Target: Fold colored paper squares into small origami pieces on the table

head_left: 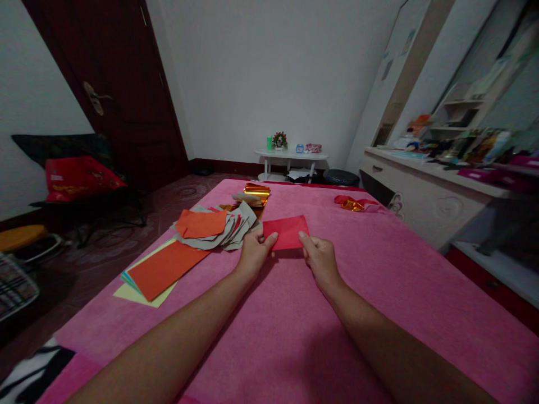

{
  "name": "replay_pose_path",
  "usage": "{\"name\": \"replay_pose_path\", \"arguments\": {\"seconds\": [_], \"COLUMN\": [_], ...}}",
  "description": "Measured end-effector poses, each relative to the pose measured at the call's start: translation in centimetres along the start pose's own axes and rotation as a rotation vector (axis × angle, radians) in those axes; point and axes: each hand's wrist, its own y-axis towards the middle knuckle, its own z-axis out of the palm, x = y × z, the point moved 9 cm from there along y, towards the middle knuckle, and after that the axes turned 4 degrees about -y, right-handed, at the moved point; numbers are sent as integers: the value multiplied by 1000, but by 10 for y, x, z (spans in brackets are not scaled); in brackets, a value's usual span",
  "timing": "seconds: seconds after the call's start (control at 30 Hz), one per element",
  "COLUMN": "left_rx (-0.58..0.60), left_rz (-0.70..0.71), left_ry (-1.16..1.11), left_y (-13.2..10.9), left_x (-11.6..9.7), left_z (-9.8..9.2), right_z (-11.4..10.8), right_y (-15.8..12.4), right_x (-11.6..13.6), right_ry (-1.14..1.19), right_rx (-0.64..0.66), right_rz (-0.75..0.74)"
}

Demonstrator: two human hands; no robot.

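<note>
A small red sheet of paper [287,231] is stretched between my two hands above the pink cloth [374,292]. My left hand [256,250] pinches its left edge, thumb on top. On the opposite side my right hand [320,255] grips the lower right edge between thumb and bent fingers. Close to my left hand lies a pile of grey paper pieces [236,229], with an orange piece [202,223] on top. Nearer to me, a long orange sheet [168,268] rests over yellow and bluish sheets [145,297].
A shiny gold roll [257,193] lies behind the paper pile. Crumpled red and gold foil [352,204] sits at the far right of the cloth. Beyond stands a white side table [290,152]; a cluttered cabinet [421,185] flanks the right, a chair with a red bag [82,178] the left.
</note>
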Motion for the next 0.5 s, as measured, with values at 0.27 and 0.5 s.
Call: {"name": "replay_pose_path", "arguments": {"seconds": [0.27,0.5], "left_rx": [-110,211], "left_rz": [227,574], "left_ry": [624,992], "left_y": [5,-25], "left_x": [-15,-33], "left_z": [-22,36], "right_z": [-18,-16], "right_y": [19,9], "right_x": [-8,35], "right_ry": [-966,-1087], "right_rx": [110,-9], "right_rz": [41,-229]}}
